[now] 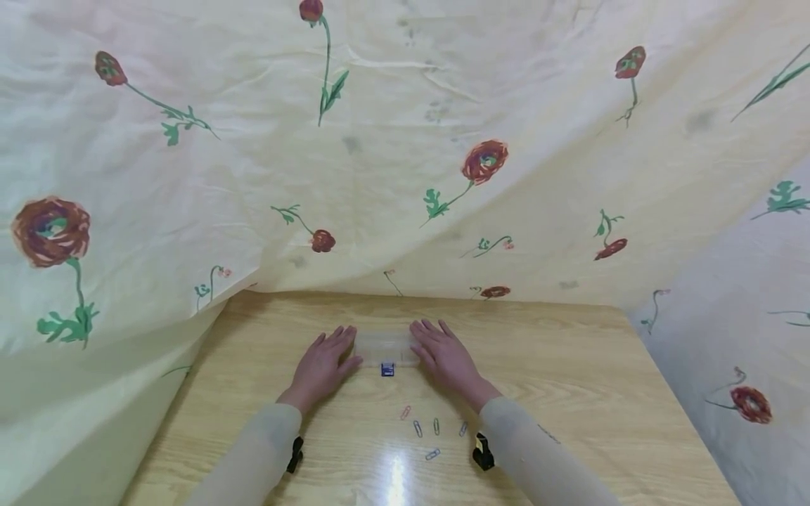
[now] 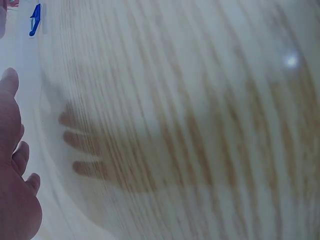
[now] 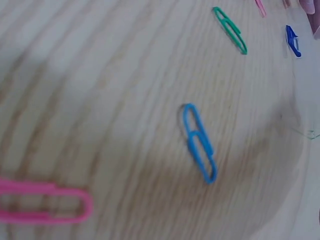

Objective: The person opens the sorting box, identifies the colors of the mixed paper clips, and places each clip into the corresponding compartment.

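Note:
A clear plastic box (image 1: 386, 347) with a blue latch (image 1: 388, 370) on its near side lies toward the back of the wooden table. At the box's left end is my left hand (image 1: 321, 367), its fingers stretched forward and its thumb toward the box. My right hand (image 1: 446, 357) lies at the other end, fingers extended along it. Both hands appear to touch the ends. In the left wrist view, part of the left hand (image 2: 17, 160) shows at the edge, with the blue latch (image 2: 35, 20) above.
Several paper clips lie loose between the forearms, among them a green clip (image 1: 436, 426) and a pink clip (image 1: 406, 412). A blue clip (image 3: 200, 142) is close in the right wrist view. Flowered cloth (image 1: 392, 176) hangs behind the wooden table (image 1: 544, 351).

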Tool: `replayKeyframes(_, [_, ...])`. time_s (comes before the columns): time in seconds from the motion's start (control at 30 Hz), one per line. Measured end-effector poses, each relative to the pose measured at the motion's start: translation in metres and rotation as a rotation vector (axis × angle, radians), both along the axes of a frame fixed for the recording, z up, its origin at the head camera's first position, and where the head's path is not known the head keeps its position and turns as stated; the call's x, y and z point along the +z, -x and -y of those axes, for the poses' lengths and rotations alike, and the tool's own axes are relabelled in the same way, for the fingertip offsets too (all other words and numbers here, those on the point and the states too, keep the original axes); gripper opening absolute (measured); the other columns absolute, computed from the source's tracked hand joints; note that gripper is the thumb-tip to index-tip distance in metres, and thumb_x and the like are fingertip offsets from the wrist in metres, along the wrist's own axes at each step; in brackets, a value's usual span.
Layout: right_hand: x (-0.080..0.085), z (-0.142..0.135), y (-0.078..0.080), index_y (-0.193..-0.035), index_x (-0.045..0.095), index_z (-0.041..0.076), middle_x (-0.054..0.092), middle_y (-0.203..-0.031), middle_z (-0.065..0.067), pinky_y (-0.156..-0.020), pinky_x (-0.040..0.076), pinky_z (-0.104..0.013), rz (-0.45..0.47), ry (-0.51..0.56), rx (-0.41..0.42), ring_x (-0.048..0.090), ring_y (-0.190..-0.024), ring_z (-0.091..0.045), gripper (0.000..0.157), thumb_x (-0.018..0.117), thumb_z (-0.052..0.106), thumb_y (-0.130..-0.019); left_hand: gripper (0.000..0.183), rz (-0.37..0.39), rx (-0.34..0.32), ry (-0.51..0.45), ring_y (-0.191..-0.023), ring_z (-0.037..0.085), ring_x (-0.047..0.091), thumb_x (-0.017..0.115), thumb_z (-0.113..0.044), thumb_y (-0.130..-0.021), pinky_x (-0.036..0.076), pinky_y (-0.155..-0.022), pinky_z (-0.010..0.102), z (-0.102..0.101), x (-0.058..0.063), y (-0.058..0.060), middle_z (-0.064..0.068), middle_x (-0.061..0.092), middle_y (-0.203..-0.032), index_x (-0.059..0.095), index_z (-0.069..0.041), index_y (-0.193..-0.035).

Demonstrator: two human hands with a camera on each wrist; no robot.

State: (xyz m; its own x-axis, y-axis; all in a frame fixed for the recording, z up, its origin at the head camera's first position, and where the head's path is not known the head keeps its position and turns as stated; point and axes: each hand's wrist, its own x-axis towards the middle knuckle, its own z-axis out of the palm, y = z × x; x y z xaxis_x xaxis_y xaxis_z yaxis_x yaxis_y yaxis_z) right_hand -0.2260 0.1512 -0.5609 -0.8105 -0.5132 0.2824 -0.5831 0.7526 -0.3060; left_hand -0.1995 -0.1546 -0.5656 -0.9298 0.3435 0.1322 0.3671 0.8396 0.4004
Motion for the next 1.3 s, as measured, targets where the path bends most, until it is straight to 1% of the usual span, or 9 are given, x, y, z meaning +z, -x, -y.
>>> replayKeyframes(0.27, [0.003,0.003,0.01,-0.154,0.055,0.002,0.055,-0.157,-0.014,-0.129,0.028,-0.059,-0.05,0.007,-0.022,0.049,-0.15,-0.034,0.048,0.054,0.029,-0.113,0.07,0.019,0.039,0.011,-0.157,0.032,0.037,0.061,-0.046,-0.108,0.022,-0.131,0.056,-0.003,0.0,-0.002,0.009,0.043,-0.167,0.042,-0.006,-0.163])
replayKeyframes(0.37, [0.006,0.004,0.014,-0.152,0.056,0.002,0.056,-0.156,-0.015,-0.128,0.03,-0.059,-0.071,0.013,-0.028,0.05,-0.149,-0.034,0.046,0.054,0.028,-0.113,0.067,0.006,0.046,0.006,-0.156,0.033,0.04,0.063,-0.044,-0.108,0.025,-0.13,0.057,-0.005,0.0,-0.004,0.01,0.046,-0.165,0.046,-0.006,-0.161])
replayKeyframes(0.6, [0.011,0.006,0.022,-0.149,0.06,0.0,0.057,-0.154,-0.016,-0.128,0.03,-0.058,-0.107,0.032,-0.052,0.054,-0.146,-0.035,0.045,0.059,0.025,-0.111,0.062,-0.03,0.056,0.0,-0.152,0.034,0.046,0.066,-0.042,-0.107,0.028,-0.129,0.059,-0.007,-0.001,-0.005,0.01,0.053,-0.16,0.053,-0.007,-0.157])
replayKeyframes(0.73, [0.013,0.007,0.026,-0.151,0.058,0.002,0.055,-0.156,-0.015,-0.128,0.03,-0.058,-0.1,0.018,-0.071,0.052,-0.147,-0.034,0.046,0.059,0.025,-0.111,0.059,-0.052,0.053,-0.011,-0.15,0.034,0.048,0.067,-0.041,-0.106,0.03,-0.128,0.059,-0.008,-0.002,-0.005,0.009,0.056,-0.158,0.057,-0.01,-0.155])
replayKeyframes(0.9, [0.014,0.009,0.029,-0.153,0.057,0.004,0.055,-0.157,-0.015,-0.128,0.031,-0.058,-0.111,0.022,-0.069,0.051,-0.148,-0.033,0.047,0.059,0.027,-0.111,0.06,-0.055,0.038,-0.012,-0.151,0.033,0.047,0.067,-0.041,-0.106,0.03,-0.128,0.059,-0.007,-0.002,-0.003,0.007,0.054,-0.16,0.055,-0.011,-0.157])
replayKeyframes(1.1, [0.014,0.009,0.029,-0.156,0.052,0.002,0.05,-0.161,-0.015,-0.13,0.026,-0.056,-0.116,0.008,-0.054,0.047,-0.151,-0.034,0.053,0.06,0.029,-0.111,0.062,-0.035,0.019,-0.01,-0.154,0.032,0.043,0.067,-0.041,-0.106,0.027,-0.129,0.058,-0.004,0.001,0.0,0.006,0.049,-0.163,0.052,-0.012,-0.159])
replayKeyframes(1.2, [0.013,0.007,0.027,-0.157,0.049,0.0,0.047,-0.163,-0.017,-0.13,0.026,-0.057,-0.166,-0.016,-0.032,0.043,-0.153,-0.034,0.058,0.061,0.03,-0.109,0.063,-0.019,0.009,-0.005,-0.155,0.032,0.042,0.066,-0.042,-0.107,0.026,-0.13,0.058,-0.002,0.002,0.002,0.006,0.048,-0.164,0.05,-0.012,-0.16])
replayKeyframes(1.3, [0.012,0.003,0.021,-0.158,0.047,-0.001,0.046,-0.165,-0.017,-0.129,0.028,-0.058,-0.251,-0.053,0.02,0.042,-0.154,-0.035,0.061,0.059,0.034,-0.109,0.064,0.001,0.006,0.014,-0.156,0.031,0.039,0.064,-0.043,-0.108,0.025,-0.13,0.057,0.0,0.003,0.005,0.005,0.044,-0.166,0.047,-0.014,-0.162])
